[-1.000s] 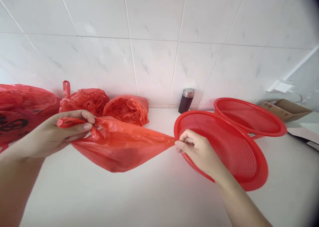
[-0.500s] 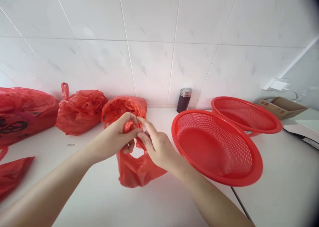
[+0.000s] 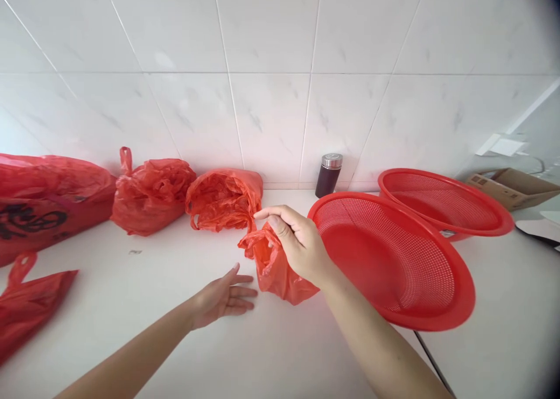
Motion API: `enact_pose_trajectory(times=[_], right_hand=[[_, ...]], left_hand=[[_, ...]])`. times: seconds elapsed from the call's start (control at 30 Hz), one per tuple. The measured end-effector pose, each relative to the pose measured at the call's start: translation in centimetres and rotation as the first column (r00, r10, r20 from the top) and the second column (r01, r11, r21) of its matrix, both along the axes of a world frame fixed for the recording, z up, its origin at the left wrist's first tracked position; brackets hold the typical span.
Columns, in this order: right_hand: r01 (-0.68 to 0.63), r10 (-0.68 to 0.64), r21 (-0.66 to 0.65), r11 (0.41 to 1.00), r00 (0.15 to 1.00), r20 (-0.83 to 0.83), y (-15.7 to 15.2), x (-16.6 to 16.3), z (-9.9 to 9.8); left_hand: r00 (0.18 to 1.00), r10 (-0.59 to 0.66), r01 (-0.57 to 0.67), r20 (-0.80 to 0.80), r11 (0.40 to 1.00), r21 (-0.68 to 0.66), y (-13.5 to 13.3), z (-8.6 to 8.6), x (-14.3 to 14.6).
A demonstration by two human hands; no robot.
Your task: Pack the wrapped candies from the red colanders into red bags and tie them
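Observation:
A red plastic bag (image 3: 284, 279) sits crumpled on the white table, its handle and top edge gathered upward. My right hand (image 3: 300, 238) is closed at the top of this bag, thumb against the bent fingers, which partly hide where they grip it. To the left of the bag, my left hand (image 3: 225, 297) is empty with its fingers spread just above the table. Behind both hands lies an open red bag (image 3: 225, 198) stuffed with crumpled red bags.
Two red perforated baskets (image 3: 315, 212) stand on the right, with a dark flask (image 3: 329, 176) behind them by the tiled wall. A cardboard box (image 3: 511, 189) is at far right. More red bags (image 3: 153, 198) line the left side, including a flat one (image 3: 37, 305) in front.
My left hand has let go of the red plastic bag and dropped down toward the table, its fingers spreading. My right hand has shifted slightly right with the bag beneath it.

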State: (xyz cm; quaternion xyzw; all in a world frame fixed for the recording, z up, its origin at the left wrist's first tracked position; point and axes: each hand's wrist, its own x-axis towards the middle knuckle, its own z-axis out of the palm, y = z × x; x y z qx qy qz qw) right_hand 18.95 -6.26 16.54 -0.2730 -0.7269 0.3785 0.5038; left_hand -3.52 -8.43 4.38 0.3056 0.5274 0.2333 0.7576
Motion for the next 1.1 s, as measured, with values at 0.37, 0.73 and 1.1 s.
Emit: enact_pose_trajectory(times=[0.37, 0.73, 1.1], right_hand=[[0.069, -0.063, 0.043, 0.997, 0.99, -0.128, -1.6, 1.3, -0.4], [0.365, -0.368, -0.051, 0.93, 0.928, -0.063, -2.4, 4.2, -2.5], [0.31, -0.315, -0.071, 0.948, 0.945, -0.089, -1.6, 3.3, -3.0]], left_hand=[[0.974, -0.037, 0.02, 0.223, 0.997, 0.077, -0.3, 0.6, 6.7], [0.756, 0.507, -0.638, 0.414, 0.712, 0.292, 1.9, 6.7, 4.8], [0.771, 0.581, -0.636, 0.26, 0.723, 0.27, -0.5, 7.5, 1.8]])
